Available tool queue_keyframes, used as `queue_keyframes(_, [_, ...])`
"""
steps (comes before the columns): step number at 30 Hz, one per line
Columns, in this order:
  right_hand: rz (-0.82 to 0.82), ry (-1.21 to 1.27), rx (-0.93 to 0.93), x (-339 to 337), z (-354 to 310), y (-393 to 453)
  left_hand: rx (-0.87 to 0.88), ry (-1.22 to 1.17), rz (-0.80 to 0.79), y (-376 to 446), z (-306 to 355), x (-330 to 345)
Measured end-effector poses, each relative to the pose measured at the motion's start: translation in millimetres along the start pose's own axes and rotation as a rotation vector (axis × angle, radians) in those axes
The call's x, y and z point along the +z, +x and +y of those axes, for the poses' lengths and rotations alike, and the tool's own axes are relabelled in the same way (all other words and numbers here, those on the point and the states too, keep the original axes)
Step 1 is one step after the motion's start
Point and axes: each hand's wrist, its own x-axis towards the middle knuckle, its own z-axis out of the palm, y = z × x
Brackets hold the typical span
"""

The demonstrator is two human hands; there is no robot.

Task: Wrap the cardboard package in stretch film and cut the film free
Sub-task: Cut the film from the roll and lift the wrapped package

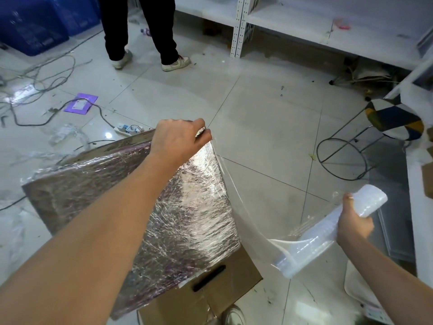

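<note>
Littered tiled floor point(257, 127) underfoot, with white shelving point(241, 26) at the far side, loose cables point(39, 73) at left, a wire-framed stool point(386, 123) at right, and the legs of a second person point(140, 31) standing beyond. Resting tilted on an open brown carton point(225, 285), near centre: the cardboard package point(145, 202), already carrying several crinkled layers of stretch film over most of its upper face.

Left hand point(180, 137): reaching to the package's far upper corner, fingers curled and pinching the film edge against that corner. Right hand point(353, 221): gripping the film roll point(328, 233) around its middle, low and to the right, well apart from the package. Running between roll and package edge: a clear sheet of film point(246, 214), appearing to be under moderate tension.

Progress, as judged: wrapping well advanced on the visible face; a bare cardboard strip showing along the far left edge; coverage underneath not determinable. Film uncut, the sheet being continuous with the roll. No cutting tool showing in either hand. Remaining: any final passes, then severing the film and smoothing down the tail.
</note>
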Motion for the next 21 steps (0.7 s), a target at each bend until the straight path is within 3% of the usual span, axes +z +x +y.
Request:
queue_keyframes(6, [0.094,0.003,0.040,-19,5,20,-0.002,-0.016,0.045,3,-7,1])
queue_keyframes(10, [0.080,-0.125,-0.056,-27,0,23,0.006,-0.007,0.050,4,-6,3])
queue_keyframes(14, [-0.108,-0.526,-0.366,-41,-4,31,-0.022,0.005,0.054,6,-16,-1])
queue_keyframes(16, [-0.157,-0.658,-0.432,-45,-4,39,-0.017,0.011,0.058,9,-8,0])
queue_keyframes(21, [-0.280,-0.632,-0.419,-25,-3,26,0.037,0.046,0.018,5,-4,1])
